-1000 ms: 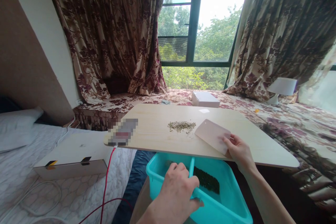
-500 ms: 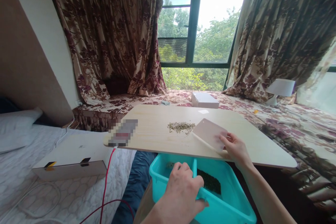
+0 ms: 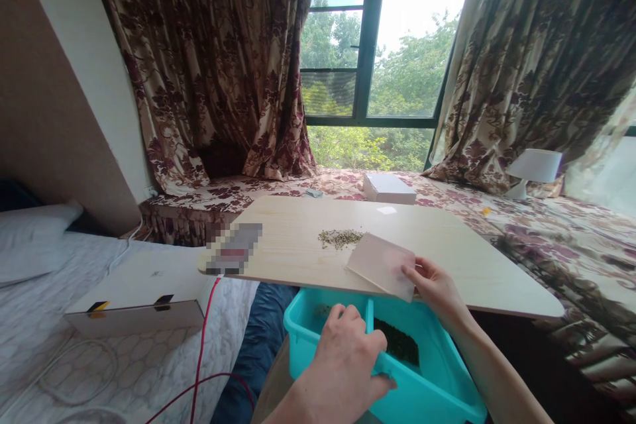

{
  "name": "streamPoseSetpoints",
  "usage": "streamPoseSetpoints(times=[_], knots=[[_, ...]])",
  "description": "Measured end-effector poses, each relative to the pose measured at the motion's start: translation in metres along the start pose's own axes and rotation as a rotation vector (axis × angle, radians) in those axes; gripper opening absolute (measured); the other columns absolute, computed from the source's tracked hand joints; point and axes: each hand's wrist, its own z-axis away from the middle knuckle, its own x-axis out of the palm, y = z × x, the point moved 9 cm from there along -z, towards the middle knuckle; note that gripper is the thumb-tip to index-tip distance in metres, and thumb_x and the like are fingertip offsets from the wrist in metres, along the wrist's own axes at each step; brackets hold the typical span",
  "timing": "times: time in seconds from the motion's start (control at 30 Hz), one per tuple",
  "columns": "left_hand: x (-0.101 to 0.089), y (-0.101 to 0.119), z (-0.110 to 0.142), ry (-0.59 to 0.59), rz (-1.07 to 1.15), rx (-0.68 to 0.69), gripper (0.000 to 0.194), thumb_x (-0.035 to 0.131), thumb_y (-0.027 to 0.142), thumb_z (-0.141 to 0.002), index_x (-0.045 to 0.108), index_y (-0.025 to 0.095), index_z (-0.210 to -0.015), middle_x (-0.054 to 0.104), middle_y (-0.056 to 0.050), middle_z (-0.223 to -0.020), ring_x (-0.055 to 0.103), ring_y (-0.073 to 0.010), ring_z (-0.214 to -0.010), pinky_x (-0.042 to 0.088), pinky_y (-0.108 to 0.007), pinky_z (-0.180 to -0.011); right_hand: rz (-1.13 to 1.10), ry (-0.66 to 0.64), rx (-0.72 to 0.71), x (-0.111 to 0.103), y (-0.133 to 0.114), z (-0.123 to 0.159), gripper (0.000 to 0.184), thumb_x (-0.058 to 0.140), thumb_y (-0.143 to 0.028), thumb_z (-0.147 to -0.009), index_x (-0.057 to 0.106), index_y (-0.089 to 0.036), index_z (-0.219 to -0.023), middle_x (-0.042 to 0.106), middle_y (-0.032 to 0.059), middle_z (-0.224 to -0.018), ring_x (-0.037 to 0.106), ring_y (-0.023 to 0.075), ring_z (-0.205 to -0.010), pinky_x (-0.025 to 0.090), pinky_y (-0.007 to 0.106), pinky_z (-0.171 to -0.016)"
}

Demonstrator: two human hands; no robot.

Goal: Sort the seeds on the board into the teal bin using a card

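Observation:
My right hand (image 3: 434, 285) pinches the right edge of a translucent plastic sheet (image 3: 380, 265), tilted over the front part of the pale wooden table (image 3: 457, 258). A small spread of greenish beans (image 3: 338, 238) lies on the tabletop, just beyond the sheet's left corner. Below the table's front edge is a turquoise divided bin (image 3: 450, 371). My left hand (image 3: 348, 351) is closed on the bin's near rim by the divider, its thumb low on the outside. Dark green beans or grains (image 3: 397, 342) lie in the right compartment. My left hand partly hides the left compartment.
A pixelated flat object (image 3: 236, 248) with a red cable (image 3: 201, 338) lies at the table's left end. A white box (image 3: 139, 291) rests on the bed. Behind the table, another white box (image 3: 390, 188) and a lamp (image 3: 534, 165) stand on the window seat.
My right hand has drawn the plastic sheet left and toward me, nearer the table's front edge. The bean patch looks a little smaller on its right side. My left hand keeps its hold.

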Motion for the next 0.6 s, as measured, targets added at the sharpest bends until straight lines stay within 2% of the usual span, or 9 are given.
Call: streamPoseSetpoints(times=[0.17,0.37,0.53,0.6], knots=[[0.002,-0.002,-0.001,0.001,0.008,0.005,0.031,0.072,0.048,-0.070,0.065,0.022,-0.084,0.060,-0.004,-0.085,0.049,-0.0214,-0.090,0.039,-0.036,-0.086,0.021,0.002,-0.006,-0.005,0.004,0.001,0.042,0.071,-0.049,-0.061,0.063,-0.017,-0.087,0.075,0.0098,-0.080,0.068,0.0206,-0.063,0.049,0.025,-0.045],[0.002,-0.002,-0.001,0.005,0.017,-0.002,0.031,0.071,0.049,-0.070,0.065,0.022,-0.083,0.060,-0.004,-0.084,0.050,-0.0209,-0.090,0.038,-0.036,-0.087,0.043,-0.156,0.009,0.013,0.006,0.005,0.042,0.071,-0.050,-0.061,0.065,-0.017,-0.085,0.074,0.0082,-0.075,0.066,0.0196,-0.060,0.046,0.024,-0.044],[0.001,-0.002,0.000,0.012,0.027,-0.007,0.030,0.072,0.048,-0.069,0.065,0.022,-0.083,0.060,-0.004,-0.084,0.049,-0.0217,-0.091,0.038,-0.036,-0.087,-0.023,-0.015,-0.020,0.009,-0.003,-0.005,0.039,0.071,-0.047,-0.060,0.063,-0.018,-0.085,0.075,0.0086,-0.079,0.066,0.0189,-0.060,0.047,0.024,-0.043],[0.001,-0.003,0.000,0.010,0.031,-0.006,0.031,0.071,0.048,-0.069,0.065,0.021,-0.082,0.060,-0.004,-0.084,0.050,-0.0218,-0.091,0.038,-0.037,-0.088,-0.038,-0.005,-0.019,0.012,-0.003,-0.009,0.039,0.073,-0.046,-0.058,0.063,-0.018,-0.083,0.074,0.0082,-0.078,0.065,0.0186,-0.059,0.048,0.024,-0.043]])
